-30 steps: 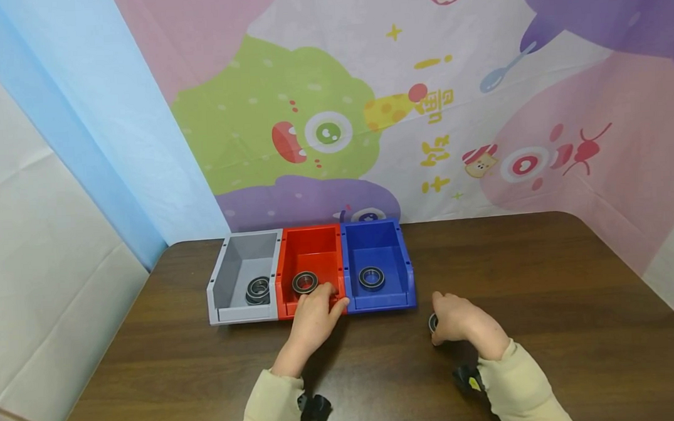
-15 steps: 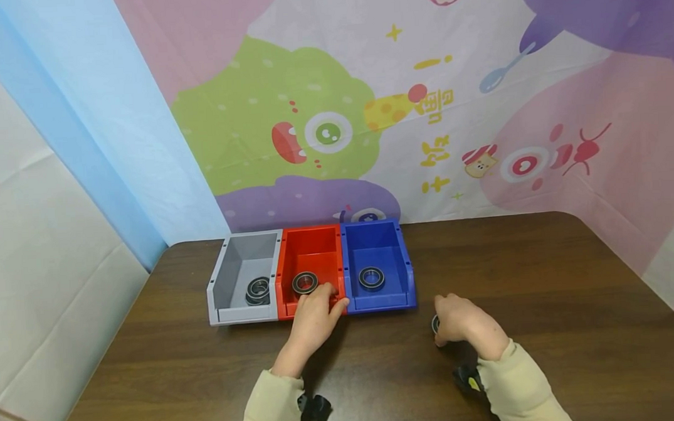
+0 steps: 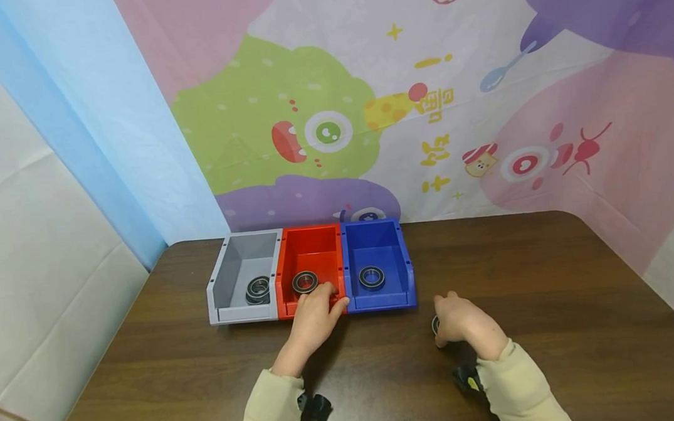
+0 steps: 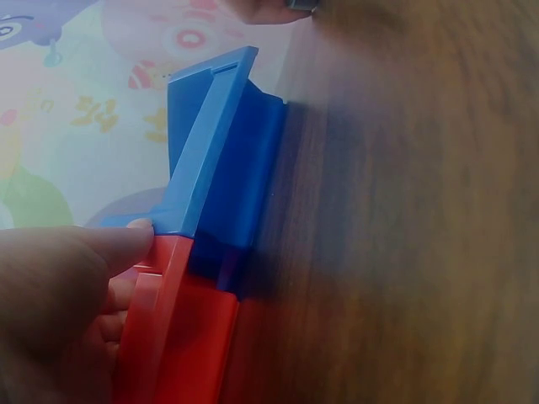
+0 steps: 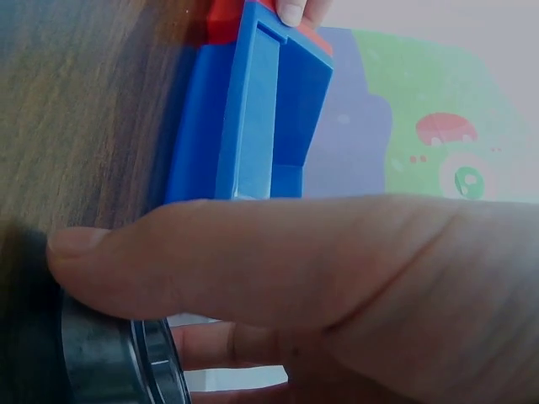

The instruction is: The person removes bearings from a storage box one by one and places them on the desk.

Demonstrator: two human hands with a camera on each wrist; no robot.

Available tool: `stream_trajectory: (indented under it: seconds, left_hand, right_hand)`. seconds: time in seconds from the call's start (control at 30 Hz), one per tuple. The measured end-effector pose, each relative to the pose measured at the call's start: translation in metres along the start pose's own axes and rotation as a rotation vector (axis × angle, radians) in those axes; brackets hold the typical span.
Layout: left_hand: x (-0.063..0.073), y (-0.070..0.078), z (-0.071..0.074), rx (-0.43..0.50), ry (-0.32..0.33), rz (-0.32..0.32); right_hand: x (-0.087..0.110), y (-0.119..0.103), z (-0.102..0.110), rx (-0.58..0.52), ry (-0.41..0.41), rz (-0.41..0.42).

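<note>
The gray bin [image 3: 245, 314] shows overlapping bearings [image 3: 258, 301], seemingly two; the red bin [image 3: 311, 240] and blue bin [image 3: 372, 235], one each. One bearing [image 5: 109, 358] remains unplaced, pinched between the right hand's [image 3: 460, 319] thumb and fingers near the blue bin. The left hand [image 3: 313, 318] pinches the red bin's front edge.

The person's left forearm [image 3: 273, 401] angles toward one o'clock, the left hand [image 3: 313, 321] gripping, thumb [image 4: 118, 246] straight. Their right forearm [image 3: 519, 381] points toward eleven, the right hand [image 3: 460, 320] bending toward ten, pinching, its back turned upward.
</note>
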State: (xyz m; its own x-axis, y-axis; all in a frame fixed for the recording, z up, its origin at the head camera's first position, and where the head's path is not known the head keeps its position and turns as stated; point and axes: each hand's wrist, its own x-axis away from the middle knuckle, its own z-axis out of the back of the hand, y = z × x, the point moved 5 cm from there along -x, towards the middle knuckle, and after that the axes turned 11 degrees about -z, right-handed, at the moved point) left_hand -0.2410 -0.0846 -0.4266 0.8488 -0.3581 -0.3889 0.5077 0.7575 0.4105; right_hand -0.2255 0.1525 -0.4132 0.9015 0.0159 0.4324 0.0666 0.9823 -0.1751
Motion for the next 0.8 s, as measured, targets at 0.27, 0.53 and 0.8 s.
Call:
stream_trajectory:
  seconds: [0.27,0.53,0.8]
  left_hand:
    - [0.0003,0.0002,0.0,0.001,-0.006,0.002]
    - [0.0002,-0.0003,-0.0001,0.009,-0.013,0.011]
    - [-0.0002,-0.0004,0.0006,0.012,-0.009,0.008]
  right_hand:
    - [0.0014,-0.0011,-0.0005,0.003,0.018,0.024]
    - [0.0012,-0.0017,-0.001,0.003,0.036,0.017]
    - [0.0008,-0.0034,-0.0009,0.024,0.034,0.016]
